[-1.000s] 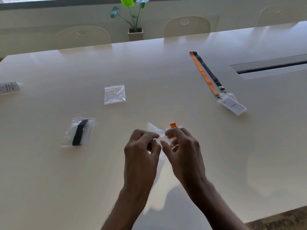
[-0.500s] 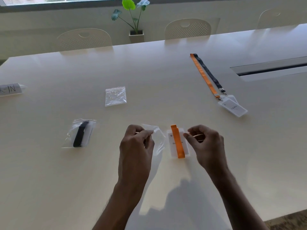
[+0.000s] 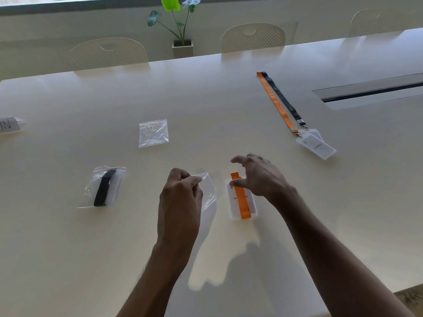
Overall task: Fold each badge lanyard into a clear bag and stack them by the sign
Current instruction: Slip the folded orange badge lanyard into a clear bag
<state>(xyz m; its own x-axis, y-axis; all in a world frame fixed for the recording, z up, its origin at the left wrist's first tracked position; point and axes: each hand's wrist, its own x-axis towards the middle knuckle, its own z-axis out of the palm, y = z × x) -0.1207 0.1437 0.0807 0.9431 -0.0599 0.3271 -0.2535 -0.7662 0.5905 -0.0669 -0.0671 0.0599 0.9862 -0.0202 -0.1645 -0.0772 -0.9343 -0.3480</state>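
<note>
My left hand (image 3: 180, 197) pinches the top edge of an empty clear bag (image 3: 208, 191) that hangs just above the table. To its right lies a badge with a folded orange lanyard (image 3: 242, 200) flat on the table. My right hand (image 3: 258, 175) hovers over its far end with fingers spread, thumb touching the orange strap. A bagged black lanyard (image 3: 104, 187) lies at the left. Another empty clear bag (image 3: 153, 133) lies further back. Two unfolded lanyards with badges (image 3: 295, 115), orange and black, lie at the right. The sign (image 3: 9, 125) stands at the far left edge.
Chairs (image 3: 107, 51) stand along the table's far side, with a potted plant (image 3: 180, 28) behind them. A long cable slot (image 3: 370, 91) is set in the table at the right. The table's near edge (image 3: 402, 291) shows at the lower right.
My hands have parted. The orange lanyard badge now lies on the table, my right hand has opened above it, and my left hand keeps the clear bag.
</note>
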